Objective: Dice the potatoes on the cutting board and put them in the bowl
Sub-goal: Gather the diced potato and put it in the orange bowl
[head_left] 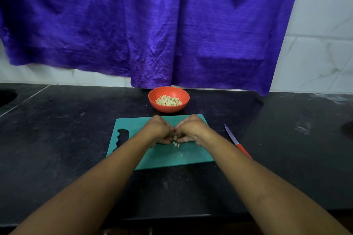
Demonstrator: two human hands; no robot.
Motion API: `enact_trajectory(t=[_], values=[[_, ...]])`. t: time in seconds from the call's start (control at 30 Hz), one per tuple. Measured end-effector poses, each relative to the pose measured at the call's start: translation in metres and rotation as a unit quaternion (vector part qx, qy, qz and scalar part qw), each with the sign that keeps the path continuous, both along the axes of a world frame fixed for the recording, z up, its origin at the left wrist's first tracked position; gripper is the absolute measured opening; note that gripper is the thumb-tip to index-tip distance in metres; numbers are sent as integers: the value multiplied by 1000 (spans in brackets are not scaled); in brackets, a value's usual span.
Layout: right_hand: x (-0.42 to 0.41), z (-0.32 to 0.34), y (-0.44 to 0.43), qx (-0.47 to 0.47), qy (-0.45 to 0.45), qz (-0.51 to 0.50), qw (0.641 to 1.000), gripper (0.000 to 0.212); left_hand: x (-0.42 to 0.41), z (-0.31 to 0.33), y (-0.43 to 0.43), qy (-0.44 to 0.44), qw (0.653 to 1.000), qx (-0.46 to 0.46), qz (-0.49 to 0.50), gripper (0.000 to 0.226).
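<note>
On the teal cutting board [166, 158], my left hand [157, 129] and my right hand [192, 129] are cupped together, fingers curled inward around a small heap of diced potato [176, 143]. Only a few pale cubes show below the fingertips; the others are hidden under my hands. A few crumbs [181, 155] lie loose on the board nearer to me. Behind the board stands an orange bowl [183, 94] with diced potato [168, 100] in it.
A knife [236, 141] with a red handle lies on the black counter just right of the board, blade pointing away. A purple cloth [152, 25] hangs over the tiled wall behind the bowl. A sink opening [6, 97] is at the far left.
</note>
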State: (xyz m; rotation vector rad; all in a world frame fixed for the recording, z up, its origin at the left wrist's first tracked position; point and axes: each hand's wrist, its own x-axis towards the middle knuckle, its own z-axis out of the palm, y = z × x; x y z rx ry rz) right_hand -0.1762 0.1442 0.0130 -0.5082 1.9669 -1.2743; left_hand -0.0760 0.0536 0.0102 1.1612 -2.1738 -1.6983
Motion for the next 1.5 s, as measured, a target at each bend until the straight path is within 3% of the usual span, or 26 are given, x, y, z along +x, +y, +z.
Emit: enact_trajectory(t=[0.17,0.4,0.53,0.7,0.8,0.87,1.0,1.17,1.27,1.4,1.5], values=[[-8,1,11,-93,-159,-62,981,16,-3,-5,10,62,996,43,36,18],[-8,5,19,-157,-307,-114,932,19,-6,16,9,93,995,-33,-17,17],[-4,7,16,-176,-348,-131,911,23,-4,27,7,113,991,-56,-53,19],[-1,7,10,-180,-352,-117,911,32,6,32,7,172,974,-45,-143,18],[-7,7,12,-192,-370,-111,902,24,12,30,3,219,968,-36,-116,17],[-15,6,17,-175,-361,-121,908,17,18,25,-4,187,976,-67,-93,18],[-26,7,23,-87,-265,-96,956,20,28,10,-13,28,978,-126,-165,19],[-22,7,26,-4,-140,-16,990,11,20,3,2,-94,919,-326,-203,48],[-23,6,23,-1,-137,-14,990,8,13,0,7,-108,897,-384,-193,37],[-28,3,22,-34,-189,-36,981,6,11,-2,2,-92,912,-364,-164,20],[-31,1,23,-30,-174,-28,984,13,9,0,1,-98,911,-367,-159,16]])
